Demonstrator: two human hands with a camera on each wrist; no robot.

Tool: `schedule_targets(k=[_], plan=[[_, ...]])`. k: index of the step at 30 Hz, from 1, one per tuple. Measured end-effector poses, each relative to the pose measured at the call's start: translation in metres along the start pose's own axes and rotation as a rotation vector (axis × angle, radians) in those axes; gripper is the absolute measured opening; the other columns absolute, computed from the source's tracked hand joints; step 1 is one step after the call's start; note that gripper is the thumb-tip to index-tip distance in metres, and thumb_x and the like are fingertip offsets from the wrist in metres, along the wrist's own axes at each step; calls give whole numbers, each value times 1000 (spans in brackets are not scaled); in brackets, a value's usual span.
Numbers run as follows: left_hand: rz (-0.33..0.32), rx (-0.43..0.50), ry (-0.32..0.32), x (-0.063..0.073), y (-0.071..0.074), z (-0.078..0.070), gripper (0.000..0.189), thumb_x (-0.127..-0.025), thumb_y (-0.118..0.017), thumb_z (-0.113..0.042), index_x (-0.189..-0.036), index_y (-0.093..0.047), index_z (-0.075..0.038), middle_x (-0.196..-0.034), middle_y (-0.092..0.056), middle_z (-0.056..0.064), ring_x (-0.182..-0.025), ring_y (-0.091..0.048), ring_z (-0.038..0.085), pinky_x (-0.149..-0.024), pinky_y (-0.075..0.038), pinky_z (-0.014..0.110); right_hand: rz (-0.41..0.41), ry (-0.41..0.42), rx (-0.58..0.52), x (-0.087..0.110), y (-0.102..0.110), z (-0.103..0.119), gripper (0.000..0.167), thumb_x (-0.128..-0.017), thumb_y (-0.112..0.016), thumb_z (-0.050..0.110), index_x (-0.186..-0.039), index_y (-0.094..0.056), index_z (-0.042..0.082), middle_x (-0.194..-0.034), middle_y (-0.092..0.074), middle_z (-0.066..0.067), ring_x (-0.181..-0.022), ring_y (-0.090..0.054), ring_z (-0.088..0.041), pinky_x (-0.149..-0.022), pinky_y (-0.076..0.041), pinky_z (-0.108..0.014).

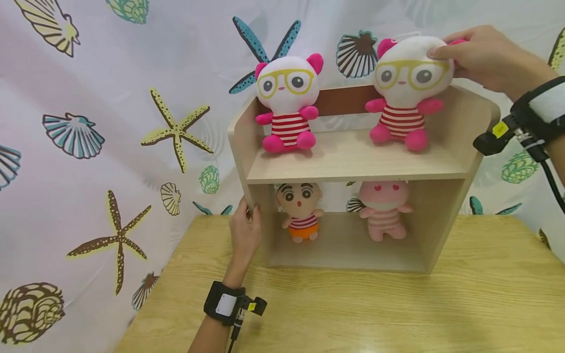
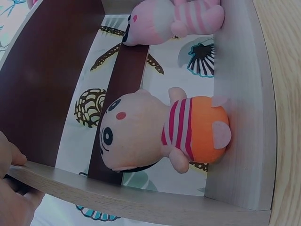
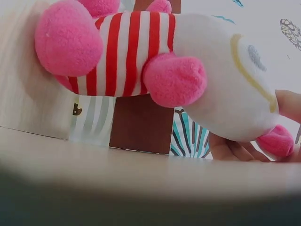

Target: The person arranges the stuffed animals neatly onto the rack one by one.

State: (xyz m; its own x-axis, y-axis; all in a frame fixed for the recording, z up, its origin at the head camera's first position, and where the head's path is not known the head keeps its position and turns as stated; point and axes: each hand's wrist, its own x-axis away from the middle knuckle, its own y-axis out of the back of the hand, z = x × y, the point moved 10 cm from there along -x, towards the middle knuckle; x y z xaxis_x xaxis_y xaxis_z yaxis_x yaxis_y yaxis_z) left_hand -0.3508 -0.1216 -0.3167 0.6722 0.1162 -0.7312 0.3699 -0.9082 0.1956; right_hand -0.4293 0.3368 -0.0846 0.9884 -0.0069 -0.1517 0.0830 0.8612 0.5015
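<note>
My right hand holds a panda plush toy with yellow glasses by the side of its head, thumb in front and fingers behind. The toy sits upright at the right of the upper shelf, its pink feet at the board. Low on the left, my left hand grips the side panel of the wooden shelf unit; in the left wrist view, thumb and fingers lie on either side of the panel edge. A similar panda plush sits at the upper left.
On the lower shelf stand a boy doll in orange shorts and a pink plush toy with heart eyes. The unit rests on a wooden table. Behind hangs a cloth printed with starfish and shells.
</note>
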Motion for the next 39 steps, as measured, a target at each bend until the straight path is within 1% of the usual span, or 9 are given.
schedule_targets(k=[6,12,19,23,28,31,34,36,39], plan=[[-2,-11,-8,-2,2,1,31,-97,-55,4,-127,-57,11,-120,-64,28,-109,-64,40,-85,-53,53,-1,-16,-13,-2,-3,5,34,-96,-65,36,-124,-56,18,-111,-53,5,-98,-53,-9,-105,-38,-25],[-2,-23,0,-3,2,2,31,-98,-55,4,-128,-57,11,-121,-64,28,-110,-63,39,-85,-53,53,-5,-13,28,-5,-9,7,52,-96,-64,39,-140,-50,14,-113,-51,4,-103,-49,-14,-109,-34,-30],[7,-11,-5,-1,-1,3,31,-97,-55,5,-128,-57,11,-122,-63,28,-111,-63,38,-86,-53,51,5,-45,10,-10,-4,-3,46,-96,-63,39,-135,-51,17,-112,-51,5,-101,-51,-11,-108,-35,-29],[9,-2,-15,-1,-1,3,31,-97,-54,6,-128,-56,12,-122,-63,29,-110,-63,39,-86,-53,51,5,-49,6,-14,2,-6,59,-96,-64,38,-146,-44,14,-111,-51,6,-98,-52,-9,-103,-38,-25],[8,8,-27,-1,0,1,32,-97,-54,7,-129,-55,13,-122,-62,31,-111,-62,41,-86,-52,52,-6,-66,-23,-17,9,-13,76,-95,-63,39,-158,-30,12,-113,-48,8,-101,-49,-10,-109,-30,-30],[13,8,-23,-1,0,1,33,-97,-54,7,-129,-55,13,-123,-61,31,-112,-62,41,-87,-52,52,-12,-97,-96,-18,12,-20,77,-95,-66,35,-158,-29,13,-114,-48,7,-101,-49,-11,-101,-40,-25],[14,9,-16,0,0,1,33,-97,-54,7,-129,-55,13,-123,-61,31,-112,-62,42,-87,-52,53,-17,-124,-192,-18,14,-24,65,-93,-69,31,-150,-41,18,-115,-48,5,-100,-50,-10,-86,-50,-18],[10,8,-16,0,0,1,32,-97,-54,6,-129,-55,13,-123,-61,32,-111,-62,42,-87,-52,53,-22,-124,-184,-18,14,-26,62,-94,-68,33,-147,-42,17,-115,-47,5,-101,-49,-9,-89,-49,-19],[6,8,-18,0,0,1,32,-97,-53,6,-128,-56,13,-121,-62,31,-110,-63,43,-86,-52,54,-44,-119,-127,-19,16,-28,67,-95,-63,40,-154,-37,18,-115,-46,8,-106,-46,-9,-106,-36,-27]])
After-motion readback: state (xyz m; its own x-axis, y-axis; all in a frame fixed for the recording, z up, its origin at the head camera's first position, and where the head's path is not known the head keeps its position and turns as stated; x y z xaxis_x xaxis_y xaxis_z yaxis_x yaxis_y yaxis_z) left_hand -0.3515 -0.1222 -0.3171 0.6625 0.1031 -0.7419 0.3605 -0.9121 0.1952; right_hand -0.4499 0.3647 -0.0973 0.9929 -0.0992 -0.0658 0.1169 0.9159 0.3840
